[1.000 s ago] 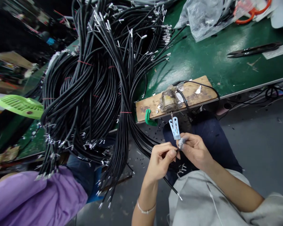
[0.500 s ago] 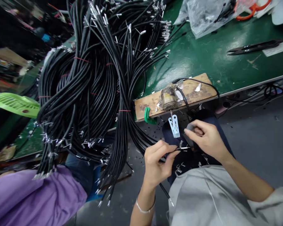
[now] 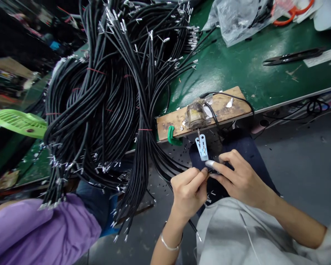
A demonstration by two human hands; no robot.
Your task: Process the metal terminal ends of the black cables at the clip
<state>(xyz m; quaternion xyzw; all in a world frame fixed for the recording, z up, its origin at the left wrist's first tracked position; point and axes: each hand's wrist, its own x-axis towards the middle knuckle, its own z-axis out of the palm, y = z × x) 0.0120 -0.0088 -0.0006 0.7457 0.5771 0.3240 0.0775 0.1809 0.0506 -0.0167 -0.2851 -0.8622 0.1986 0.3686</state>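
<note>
Over my lap, my left hand [image 3: 189, 189] pinches a black cable near its end; my fingers hide most of that end. My right hand [image 3: 238, 180] meets it from the right, thumb and index finger closing on the cable's end. A silvery cover wraps the tip of the right index finger. Just above my fingertips hangs a light blue clothespin [image 3: 202, 148], attached to a thin metal shaft on a tape-wrapped motor [image 3: 195, 115]. The motor sits on a wooden board [image 3: 168, 123] at the table edge.
Large bundles of black cables [image 3: 145, 88] with silvery ends cover the left of the green table [image 3: 237, 66]. A green clamp [image 3: 171, 135] grips the board. Thread snips [image 3: 294, 56], a plastic bag [image 3: 234, 22] and orange-handled scissors [image 3: 292, 14] lie right. A person in a purple top [image 3: 44, 232] sits left.
My right hand has moved left and its fingertips now meet the left hand at the cable end. The exposed silvery end that showed before is now covered by fingers.
</note>
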